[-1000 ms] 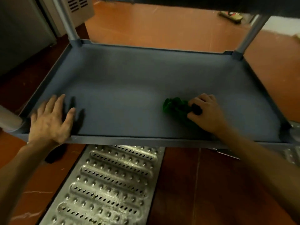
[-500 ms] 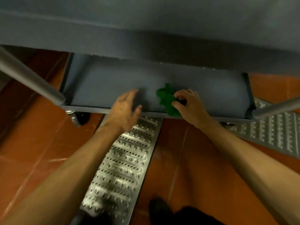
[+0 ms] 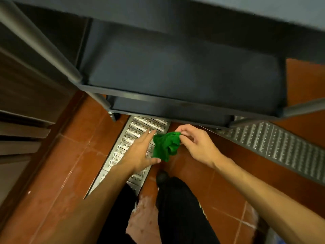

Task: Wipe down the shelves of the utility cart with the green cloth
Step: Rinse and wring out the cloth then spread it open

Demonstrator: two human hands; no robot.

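Now crumpled green cloth (image 3: pixel 166 146) dangles, pinched by right hand (image 3: pixel 197 145)

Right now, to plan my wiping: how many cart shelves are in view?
3: top shelf across the frame's top, middle shelf at centre, bottom shelf peeking out beneath it.

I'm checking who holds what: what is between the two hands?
The cloth, bunched, pinched at its top by the right hand and close beside the open left hand. The head view shows it.
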